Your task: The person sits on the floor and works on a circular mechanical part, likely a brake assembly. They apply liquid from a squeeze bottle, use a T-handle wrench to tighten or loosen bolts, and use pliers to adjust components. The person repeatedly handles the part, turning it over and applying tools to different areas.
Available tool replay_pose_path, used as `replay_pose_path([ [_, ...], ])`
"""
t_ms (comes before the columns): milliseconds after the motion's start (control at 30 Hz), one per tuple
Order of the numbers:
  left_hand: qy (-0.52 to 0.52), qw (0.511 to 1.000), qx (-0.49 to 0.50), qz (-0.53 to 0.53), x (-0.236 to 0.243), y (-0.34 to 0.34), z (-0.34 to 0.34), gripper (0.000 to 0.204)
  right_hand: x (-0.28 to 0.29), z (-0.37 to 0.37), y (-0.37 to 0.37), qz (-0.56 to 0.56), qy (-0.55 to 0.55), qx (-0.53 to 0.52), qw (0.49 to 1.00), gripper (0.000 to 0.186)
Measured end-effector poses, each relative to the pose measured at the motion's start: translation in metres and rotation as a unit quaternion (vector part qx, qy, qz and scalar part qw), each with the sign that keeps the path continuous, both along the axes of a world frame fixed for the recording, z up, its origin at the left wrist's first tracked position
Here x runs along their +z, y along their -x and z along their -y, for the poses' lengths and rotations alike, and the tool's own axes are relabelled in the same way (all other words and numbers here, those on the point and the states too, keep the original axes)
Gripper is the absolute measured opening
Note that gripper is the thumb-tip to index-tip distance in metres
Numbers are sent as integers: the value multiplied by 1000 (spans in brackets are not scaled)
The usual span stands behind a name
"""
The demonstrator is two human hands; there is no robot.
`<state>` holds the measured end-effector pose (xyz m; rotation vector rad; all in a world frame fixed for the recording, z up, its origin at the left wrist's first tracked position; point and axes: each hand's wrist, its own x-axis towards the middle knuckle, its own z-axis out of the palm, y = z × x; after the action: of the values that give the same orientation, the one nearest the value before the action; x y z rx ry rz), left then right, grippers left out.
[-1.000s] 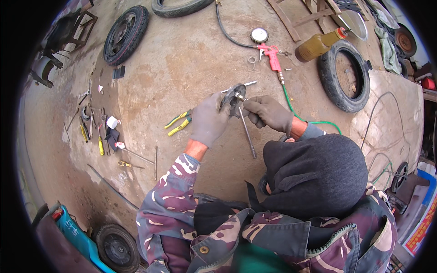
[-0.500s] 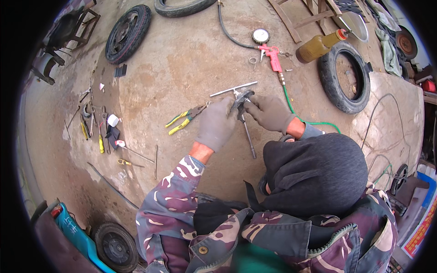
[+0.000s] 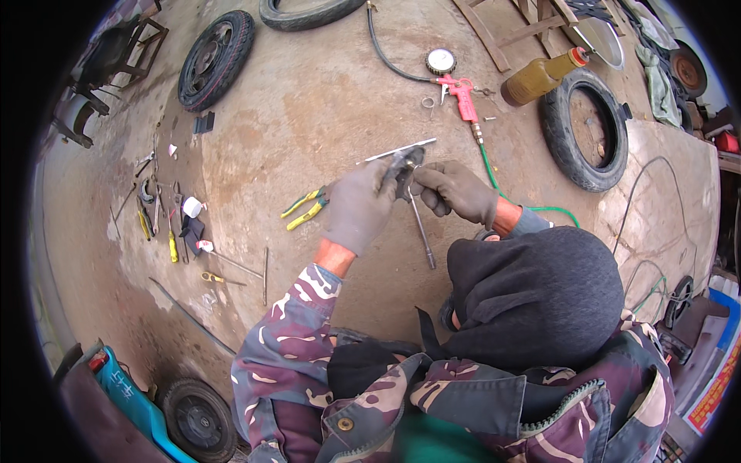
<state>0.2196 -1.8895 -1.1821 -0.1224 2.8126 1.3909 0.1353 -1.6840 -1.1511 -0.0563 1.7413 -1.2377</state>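
Concrete floor (image 3: 255,154) here, tyres (image 3: 555,127) lying about. Left hand (image 3: 359,202) pinches the dark part (image 3: 404,168) between thumb and fingers, above the T-bar (image 3: 421,228). Right hand (image 3: 461,193) sits at the part's right side, fingers curled; can't tell if the tips grip anything. Pliers (image 3: 309,215) lie partly hidden by left hand.

Got dark, roundish part (image 3: 406,163) tilted in left hand (image 3: 358,207), overlapping T-handle wrench (image 3: 421,230) near its crossbar (image 3: 401,150).
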Motion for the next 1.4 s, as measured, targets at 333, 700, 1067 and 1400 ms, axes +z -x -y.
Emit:
replay_pose_path([
  [333,-27,999,25,9,2,1,-2,27,-7,1,3,196,88,-135,967,42],
  [700,-20,999,14,43,7,1,-1,27,6,3,-2,4,-18,-7,1000,44],
  [1067,-12,1000,2,1,5,-1,-3,27,5,3,-2,-48,-51,16,997,43],
  [1400,24,1000,-6,13,6,-1,-4,27,2,1,-3,-45,-46,18,998,42],
])
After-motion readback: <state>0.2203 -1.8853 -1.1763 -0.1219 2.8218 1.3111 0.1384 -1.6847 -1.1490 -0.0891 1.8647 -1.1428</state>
